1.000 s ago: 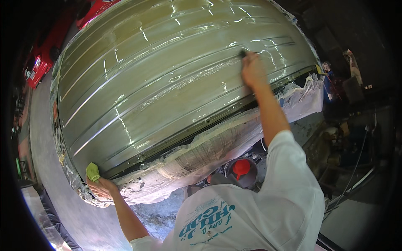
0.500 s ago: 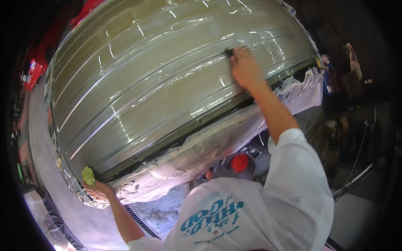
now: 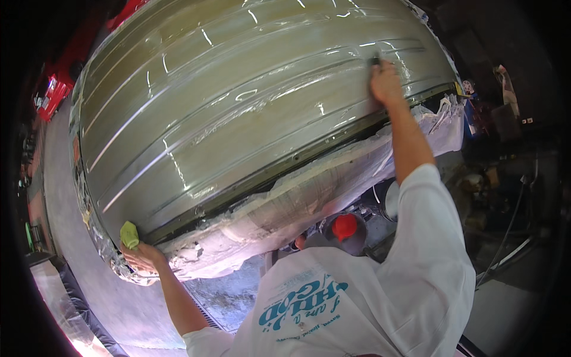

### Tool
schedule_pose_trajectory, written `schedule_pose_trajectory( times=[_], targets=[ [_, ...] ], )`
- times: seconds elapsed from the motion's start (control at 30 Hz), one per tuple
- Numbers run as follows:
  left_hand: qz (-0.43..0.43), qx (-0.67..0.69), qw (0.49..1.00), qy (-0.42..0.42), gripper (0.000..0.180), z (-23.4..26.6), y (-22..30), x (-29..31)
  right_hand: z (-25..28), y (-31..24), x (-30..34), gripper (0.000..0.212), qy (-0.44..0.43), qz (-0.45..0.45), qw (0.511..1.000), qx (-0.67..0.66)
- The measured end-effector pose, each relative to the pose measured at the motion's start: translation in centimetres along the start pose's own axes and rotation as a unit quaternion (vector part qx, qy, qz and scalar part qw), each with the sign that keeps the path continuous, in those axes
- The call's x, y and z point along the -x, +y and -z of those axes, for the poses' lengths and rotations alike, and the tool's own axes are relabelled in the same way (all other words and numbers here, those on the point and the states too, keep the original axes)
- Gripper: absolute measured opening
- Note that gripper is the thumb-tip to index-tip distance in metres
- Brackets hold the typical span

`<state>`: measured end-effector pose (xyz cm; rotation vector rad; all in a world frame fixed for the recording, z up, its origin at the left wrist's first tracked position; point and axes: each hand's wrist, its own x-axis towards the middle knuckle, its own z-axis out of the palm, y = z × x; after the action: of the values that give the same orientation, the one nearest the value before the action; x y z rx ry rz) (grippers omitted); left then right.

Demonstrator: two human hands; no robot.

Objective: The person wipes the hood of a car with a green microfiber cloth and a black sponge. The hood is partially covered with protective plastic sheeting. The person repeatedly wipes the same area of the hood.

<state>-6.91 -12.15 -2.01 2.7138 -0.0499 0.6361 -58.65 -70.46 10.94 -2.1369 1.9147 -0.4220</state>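
Right grip [image 3: 388,83] curled closed around a dark pad [image 3: 375,60], ribbed vehicle roof [image 3: 256,134] just beneath it; left grip [image 3: 141,256] partly closed, a yellow-green cloth [image 3: 128,234] held at its fingertips

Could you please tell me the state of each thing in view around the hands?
Large ribbed olive-grey panel: glossy and streaked, apparently wet.
Bunched yellow-green cloth: crumpled, at the panel's near left corner.
Left bare hand: against the cloth, grip unclear.
Right bare hand: closed on a small black object, over the panel.
Whitish translucent plastic sheeting: wrinkled, along the panel's near edge.
Round grey bucket: open, red plastic vessel inside.
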Motion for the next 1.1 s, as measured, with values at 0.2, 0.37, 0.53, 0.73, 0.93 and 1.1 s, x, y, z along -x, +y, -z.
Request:
schedule_pose_trajectory(
  times=[0.2,0.37,0.53,0.73,0.93,1.1],
  targets=[
    [0.017,0.014,1.0,-0.015,0.055,-0.1,1.5,0.2,-17.1,-13.8,13.3,0.051,0.104,0.314,0.944,0.02],
    [-0.007,-0.014,1.0,-0.008,0.054,-0.9,-0.3,-0.9,-14.4,-22.5,24.9,0.054,-0.081,0.43,0.895,-0.084],
    [0.021,-0.022,0.999,-0.026,0.052,0.4,1.2,0.3,-6.7,-2.4,8.5,0.055,0.033,0.251,0.959,0.124],
    [0.008,0.001,1.0,-0.017,0.054,-0.3,1.3,0.2,-11.8,-10.5,13.1,0.063,0.049,0.308,0.926,0.213],
    [0.022,-0.002,1.0,-0.007,0.055,-0.3,0.3,-0.1,-12.3,-12.5,18.7,0.056,0.011,0.452,0.892,-0.032],
    [0.023,-0.021,0.999,-0.012,0.054,-0.1,0.4,-0.1,-4.0,-2.4,8.7,0.034,0.127,0.254,0.956,0.069]
  ],
)
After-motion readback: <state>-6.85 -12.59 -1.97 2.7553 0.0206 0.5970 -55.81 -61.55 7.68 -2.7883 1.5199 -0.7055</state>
